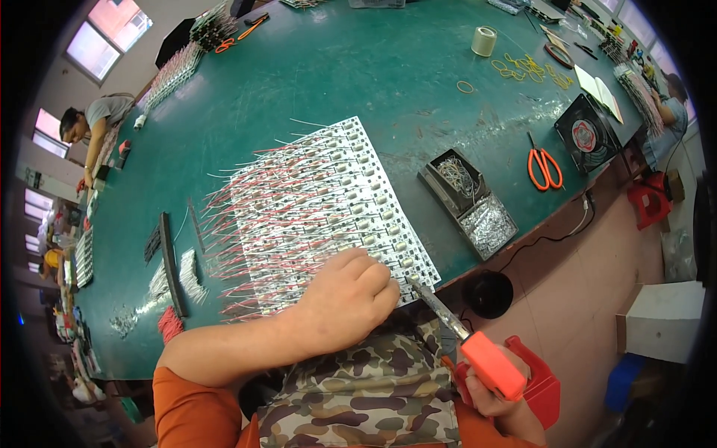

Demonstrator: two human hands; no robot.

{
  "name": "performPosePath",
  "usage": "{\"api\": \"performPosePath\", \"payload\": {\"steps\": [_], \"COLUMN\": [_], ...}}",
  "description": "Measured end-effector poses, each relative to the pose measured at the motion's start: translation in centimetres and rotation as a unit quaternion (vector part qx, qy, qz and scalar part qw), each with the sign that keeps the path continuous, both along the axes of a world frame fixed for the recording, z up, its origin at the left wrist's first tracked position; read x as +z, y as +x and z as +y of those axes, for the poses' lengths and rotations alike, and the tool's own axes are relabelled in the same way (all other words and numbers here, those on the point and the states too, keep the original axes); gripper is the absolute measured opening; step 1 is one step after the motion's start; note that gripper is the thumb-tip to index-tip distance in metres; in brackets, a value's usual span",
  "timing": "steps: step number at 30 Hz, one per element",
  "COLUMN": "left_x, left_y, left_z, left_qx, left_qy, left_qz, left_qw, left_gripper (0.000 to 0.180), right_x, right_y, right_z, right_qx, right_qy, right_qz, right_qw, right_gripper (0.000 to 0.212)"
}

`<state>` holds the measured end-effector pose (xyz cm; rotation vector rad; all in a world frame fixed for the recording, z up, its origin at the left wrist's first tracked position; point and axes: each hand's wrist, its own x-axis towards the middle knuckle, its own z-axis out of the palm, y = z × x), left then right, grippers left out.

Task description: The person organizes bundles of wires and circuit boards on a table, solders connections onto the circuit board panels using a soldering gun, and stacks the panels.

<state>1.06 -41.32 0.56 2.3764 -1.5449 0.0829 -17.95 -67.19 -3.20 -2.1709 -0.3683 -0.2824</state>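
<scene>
A white panel of small circuit boards (371, 173) lies on the green table in front of me. Rows of parts cover it, and red and white wires (246, 201) stick out past its left side. My left hand (345, 295) rests over the panel's near edge with its fingers curled closed; whatever they pinch is hidden beneath them. In my right hand (489, 399) is a soldering iron (494, 366) with an orange-red handle. Its metal tip reaches the panel's near right corner, just right of my left hand.
Right of the panel stand a dark box of wire bits (457, 175) and a tray of silvery pieces (489, 226). Beyond are orange-handled scissors (544, 168), a black fan (586, 134) and a tape roll (484, 41). Wire bundles (193, 276) flank a dark bar (170, 261) at left. Co-workers sit at both sides.
</scene>
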Motion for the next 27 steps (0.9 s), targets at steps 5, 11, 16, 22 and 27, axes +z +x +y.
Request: {"api": "performPosePath", "payload": {"steps": [5,11,16,22,27], "left_x": [0.1,0.0,0.2,0.0,0.1], "left_y": [0.0,0.0,0.1,0.1,0.1], "left_z": [0.0,0.0,-0.1,0.0,0.0], "left_qx": [0.001,0.000,0.000,0.000,-0.002], "left_qy": [0.013,0.017,0.017,0.012,0.017], "left_qz": [0.004,0.001,0.006,0.001,-0.002], "left_qw": [1.000,1.000,1.000,1.000,1.000], "left_gripper": [0.024,0.024,0.023,0.022,0.022], "right_x": [-0.7,-0.6,-0.7,-0.4,-0.7], "right_y": [-0.4,-0.3,-0.2,-0.2,-1.2], "right_z": [0.1,0.1,0.3,0.2,-0.4], "right_qx": [-0.015,-0.008,-0.004,-0.007,-0.010], "right_qy": [0.030,0.047,0.059,0.026,-0.059], "right_qz": [-0.001,0.013,0.011,0.004,-0.013], "right_qw": [0.999,0.999,0.998,1.000,0.998], "right_gripper": [0.047,0.055,0.057,0.052,0.037]}}
